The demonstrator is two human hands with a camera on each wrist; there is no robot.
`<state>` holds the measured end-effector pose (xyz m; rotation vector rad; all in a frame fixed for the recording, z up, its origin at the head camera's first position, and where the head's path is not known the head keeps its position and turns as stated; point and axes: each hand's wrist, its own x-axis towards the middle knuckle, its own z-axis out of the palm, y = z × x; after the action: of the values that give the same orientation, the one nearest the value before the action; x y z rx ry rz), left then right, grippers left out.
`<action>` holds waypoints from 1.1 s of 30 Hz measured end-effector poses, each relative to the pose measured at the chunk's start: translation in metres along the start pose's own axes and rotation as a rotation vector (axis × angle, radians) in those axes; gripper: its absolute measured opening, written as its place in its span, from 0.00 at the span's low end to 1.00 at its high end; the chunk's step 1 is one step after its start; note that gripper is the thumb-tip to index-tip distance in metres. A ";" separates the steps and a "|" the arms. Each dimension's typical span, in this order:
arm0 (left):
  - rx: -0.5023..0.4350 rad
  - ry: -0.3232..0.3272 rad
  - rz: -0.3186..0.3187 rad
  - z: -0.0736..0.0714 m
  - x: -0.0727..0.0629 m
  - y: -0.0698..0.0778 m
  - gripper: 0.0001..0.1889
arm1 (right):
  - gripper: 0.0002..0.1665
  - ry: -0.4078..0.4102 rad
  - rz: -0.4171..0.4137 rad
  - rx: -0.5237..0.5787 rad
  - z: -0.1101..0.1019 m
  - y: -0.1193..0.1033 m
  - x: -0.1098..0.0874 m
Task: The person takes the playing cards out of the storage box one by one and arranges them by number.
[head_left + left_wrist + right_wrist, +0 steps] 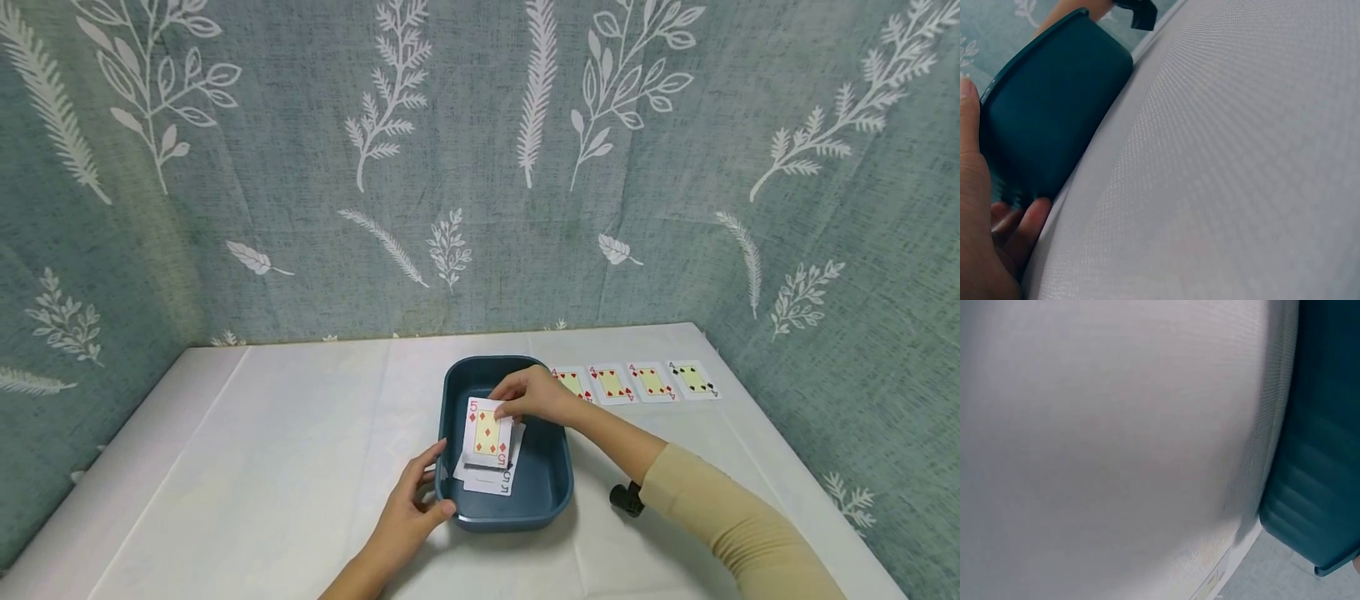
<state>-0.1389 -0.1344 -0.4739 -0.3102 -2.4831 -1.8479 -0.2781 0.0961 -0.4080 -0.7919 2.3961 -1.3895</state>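
Observation:
A dark blue plastic bin (555, 492) stands on the white-covered table. My right hand (536, 396) reaches over its right side and pinches a five of diamonds card (487, 433) by its right edge. Under that card, more white playing cards (487, 483) lie loosely overlapped in the bin, one showing a 5 in its corner. My left hand (405, 508) grips the bin at its front left, thumb at the front corner and fingers along the left wall. In the left wrist view, the fingertips of the left hand (979, 231) meet the bin's lower side (1054, 106).
Right of the bin, several fours lie face up in a row, the four of spades (694, 380) outermost and the leftmost partly behind my right hand. A black wrist camera (626, 498) sits at the right forearm. Leaf-patterned cloth (480, 167) walls the back and sides.

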 end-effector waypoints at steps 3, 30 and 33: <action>-0.001 0.000 0.015 -0.001 0.000 0.001 0.39 | 0.14 0.013 0.010 0.019 -0.002 -0.001 0.000; -0.026 -0.023 0.045 -0.003 -0.001 -0.001 0.39 | 0.15 -0.012 0.024 0.152 -0.020 -0.001 -0.004; -0.022 -0.020 0.040 -0.002 -0.001 -0.002 0.39 | 0.15 -0.008 0.019 0.146 -0.025 -0.002 -0.007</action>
<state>-0.1379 -0.1370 -0.4750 -0.3779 -2.4521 -1.8672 -0.2837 0.1171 -0.3934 -0.7343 2.2587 -1.5303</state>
